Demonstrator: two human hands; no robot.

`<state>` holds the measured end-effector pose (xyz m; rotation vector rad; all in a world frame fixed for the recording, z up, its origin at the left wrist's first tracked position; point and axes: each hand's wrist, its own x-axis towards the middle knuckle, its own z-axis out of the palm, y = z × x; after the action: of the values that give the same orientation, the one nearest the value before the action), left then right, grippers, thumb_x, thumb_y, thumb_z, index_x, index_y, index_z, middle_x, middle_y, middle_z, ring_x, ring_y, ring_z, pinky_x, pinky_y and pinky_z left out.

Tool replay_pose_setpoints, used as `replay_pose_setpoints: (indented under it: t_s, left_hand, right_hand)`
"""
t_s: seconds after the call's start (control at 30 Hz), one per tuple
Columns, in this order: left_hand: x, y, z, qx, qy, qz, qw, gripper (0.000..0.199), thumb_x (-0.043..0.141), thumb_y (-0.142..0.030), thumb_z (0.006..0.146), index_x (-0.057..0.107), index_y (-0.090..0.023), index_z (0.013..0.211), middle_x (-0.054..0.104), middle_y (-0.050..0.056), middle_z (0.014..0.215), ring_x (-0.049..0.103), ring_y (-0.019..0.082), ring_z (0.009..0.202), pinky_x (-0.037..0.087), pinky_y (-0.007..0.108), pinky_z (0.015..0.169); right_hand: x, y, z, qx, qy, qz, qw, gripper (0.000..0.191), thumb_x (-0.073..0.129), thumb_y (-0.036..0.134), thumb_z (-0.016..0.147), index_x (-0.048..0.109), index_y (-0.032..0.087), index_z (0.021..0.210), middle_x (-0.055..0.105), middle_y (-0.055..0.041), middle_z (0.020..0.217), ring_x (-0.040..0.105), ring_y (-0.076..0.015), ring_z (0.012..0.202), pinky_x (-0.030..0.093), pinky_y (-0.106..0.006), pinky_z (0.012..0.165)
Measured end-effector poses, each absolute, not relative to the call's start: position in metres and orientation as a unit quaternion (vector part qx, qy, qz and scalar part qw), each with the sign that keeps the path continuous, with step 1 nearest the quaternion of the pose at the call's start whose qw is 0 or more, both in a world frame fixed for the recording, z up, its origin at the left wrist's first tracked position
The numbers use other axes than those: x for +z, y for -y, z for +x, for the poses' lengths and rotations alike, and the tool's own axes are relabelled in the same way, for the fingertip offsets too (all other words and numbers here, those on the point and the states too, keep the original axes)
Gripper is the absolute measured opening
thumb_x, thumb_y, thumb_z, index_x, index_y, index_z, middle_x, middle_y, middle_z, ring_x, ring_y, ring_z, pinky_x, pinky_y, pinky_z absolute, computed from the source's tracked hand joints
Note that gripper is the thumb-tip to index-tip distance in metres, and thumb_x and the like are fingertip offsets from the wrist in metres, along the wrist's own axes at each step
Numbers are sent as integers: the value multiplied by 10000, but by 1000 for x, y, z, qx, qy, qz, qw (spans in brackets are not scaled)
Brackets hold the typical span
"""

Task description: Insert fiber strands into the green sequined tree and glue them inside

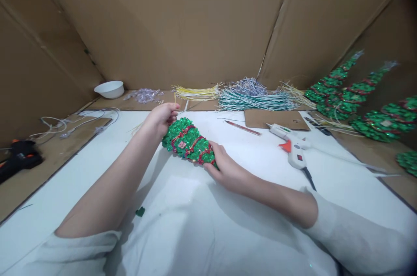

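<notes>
A green sequinned tree (192, 143) with red garland and a small pink patch lies tilted above the white table, its wide base toward the upper left. My right hand (221, 164) wraps round its narrow end at the lower right. Beside the wide base, my left hand (167, 116) is closed in a pinch. A thin yellow wire (175, 98) stands up from between its fingertips. Whether the wire joins the tree is hidden behind the fingers.
A white glue gun (295, 152) and a pencil (243, 128) lie to the right, by a cardboard piece (276, 119). Bundles of yellow wires (198, 93) and green wires (257, 100) line the back. More trees (352, 95) stand right; a white bowl (110, 89) and black glue gun (21, 157) are left.
</notes>
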<state>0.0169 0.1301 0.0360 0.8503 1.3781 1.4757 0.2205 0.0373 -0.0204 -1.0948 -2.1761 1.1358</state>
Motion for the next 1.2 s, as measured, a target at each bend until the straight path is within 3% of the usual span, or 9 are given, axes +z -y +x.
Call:
replay_pose_setpoints:
  t_s: [0.13, 0.33, 0.73, 0.93, 1.2]
  left_hand:
    - [33, -126, 24, 587, -609, 356, 397, 99, 526, -64, 599, 532, -155, 560, 384, -49, 389, 273, 58, 329, 168, 187, 356]
    - [29, -118, 28, 566, -639, 424, 303, 52, 555, -130, 609, 586, -154, 576, 429, -30, 442, 345, 90, 409, 211, 212, 425]
    - [24, -118, 23, 465, -694, 523, 171, 125, 493, -164, 644, 618, -168, 641, 508, -3, 524, 429, 147, 513, 311, 255, 549]
    - [30, -115, 27, 428, -714, 535, 139, 137, 481, -155, 658, 616, -170, 633, 553, 11, 561, 479, 167, 584, 367, 270, 658]
    - [33, -114, 28, 427, -718, 534, 132, 141, 496, -120, 648, 619, -171, 602, 577, 24, 583, 492, 175, 614, 362, 272, 683]
  right_hand:
    - [-20, -36, 220, 436, 783, -374, 238, 488, 425, 206, 855, 258, 116, 1304, 491, -167, 1187, 481, -233, 1073, 396, -387, 913]
    - [-26, -34, 220, 404, 792, -387, 243, 551, 422, 230, 861, 199, 115, 1351, 435, -196, 1258, 427, -253, 1157, 364, -428, 956]
    - [-30, -34, 217, 364, 804, -387, 266, 552, 438, 193, 843, 229, 117, 1348, 465, -196, 1224, 441, -275, 1139, 375, -469, 932]
    - [-29, -34, 217, 356, 805, -390, 271, 557, 447, 182, 836, 240, 128, 1350, 470, -198, 1224, 443, -287, 1137, 371, -496, 933]
    - [-30, -34, 217, 337, 815, -387, 270, 566, 438, 177, 835, 228, 118, 1357, 454, -204, 1242, 429, -294, 1157, 372, -502, 943]
